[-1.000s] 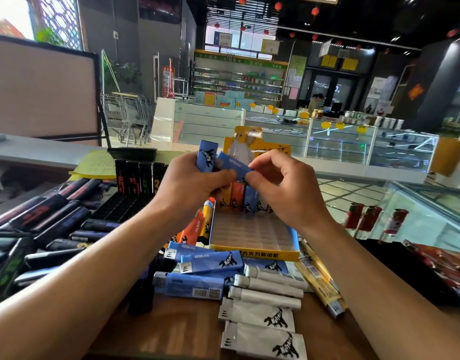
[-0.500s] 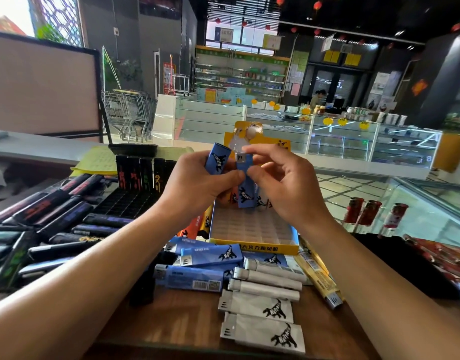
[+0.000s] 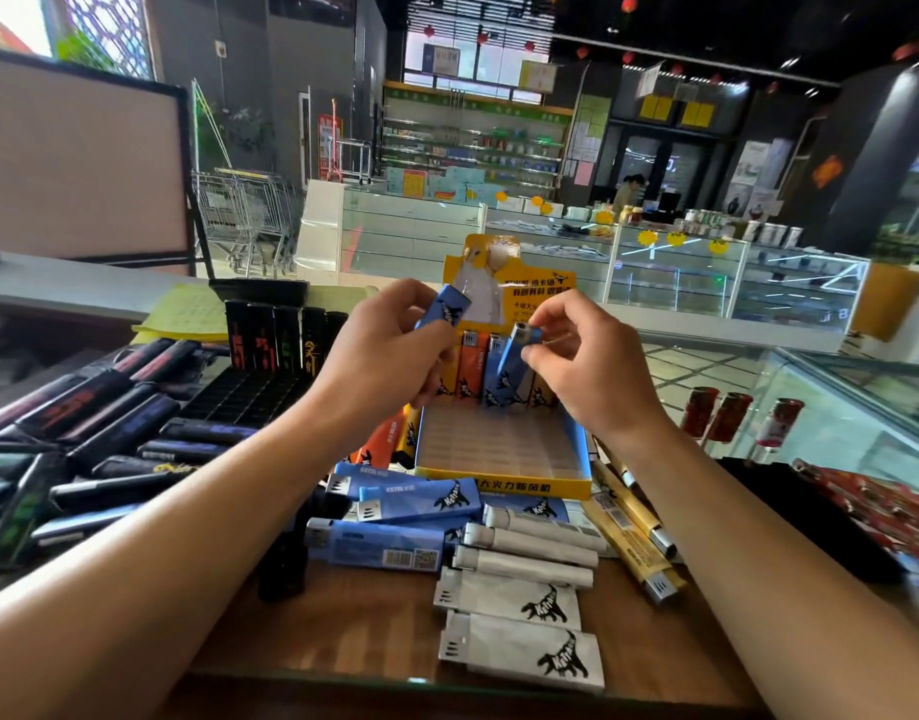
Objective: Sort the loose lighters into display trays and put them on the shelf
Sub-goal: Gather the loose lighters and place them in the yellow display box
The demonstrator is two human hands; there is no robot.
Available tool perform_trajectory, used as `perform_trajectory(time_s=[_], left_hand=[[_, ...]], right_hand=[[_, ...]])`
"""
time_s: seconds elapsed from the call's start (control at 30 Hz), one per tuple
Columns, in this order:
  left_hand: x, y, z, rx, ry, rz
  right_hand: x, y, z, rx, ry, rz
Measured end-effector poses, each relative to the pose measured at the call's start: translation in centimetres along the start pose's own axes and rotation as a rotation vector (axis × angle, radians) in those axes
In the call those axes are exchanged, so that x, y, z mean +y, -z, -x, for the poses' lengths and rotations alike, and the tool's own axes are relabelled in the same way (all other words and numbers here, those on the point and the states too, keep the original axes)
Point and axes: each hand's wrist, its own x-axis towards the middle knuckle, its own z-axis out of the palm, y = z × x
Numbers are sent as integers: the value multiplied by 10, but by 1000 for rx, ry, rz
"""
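Observation:
My left hand (image 3: pixel 382 361) grips a blue lighter (image 3: pixel 445 309) above the left edge of the yellow and blue display tray (image 3: pixel 504 483). My right hand (image 3: pixel 584 366) pinches a second blue lighter (image 3: pixel 514 363) by its top; it stands tilted at the tray's back row beside upright orange and yellow lighters (image 3: pixel 470 366). The tray's front slots hold nothing. Loose blue lighters (image 3: pixel 395 504), white lighters (image 3: pixel 520 615) and gold lighters (image 3: pixel 634 532) lie on the wooden counter in front of the tray.
A black display tray (image 3: pixel 249 392) with upright black lighters (image 3: pixel 281 340) stands to the left, beside a heap of loose black lighters (image 3: pixel 83 439). Red cans (image 3: pixel 727 415) stand on a glass case at the right. A yellow card backing (image 3: pixel 509 288) rises behind the tray.
My hands have drawn apart. The right hand took one blue lighter from the left hand and carried it down and right to the tray's back row; the left hand keeps the other.

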Motion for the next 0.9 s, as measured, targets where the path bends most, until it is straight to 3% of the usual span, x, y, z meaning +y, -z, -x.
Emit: perform_trajectory(time_s=[0.27, 0.73, 0.9], left_hand=[[-8, 3, -4, 36, -104, -144], [-10, 3, -2, 38, -164, -201], [-9, 4, -2, 41, -160, -208]], right_hand=[[7, -11, 0, -51, 80, 198], [2, -18, 2, -27, 120, 280], [4, -18, 3, 33, 67, 175]])
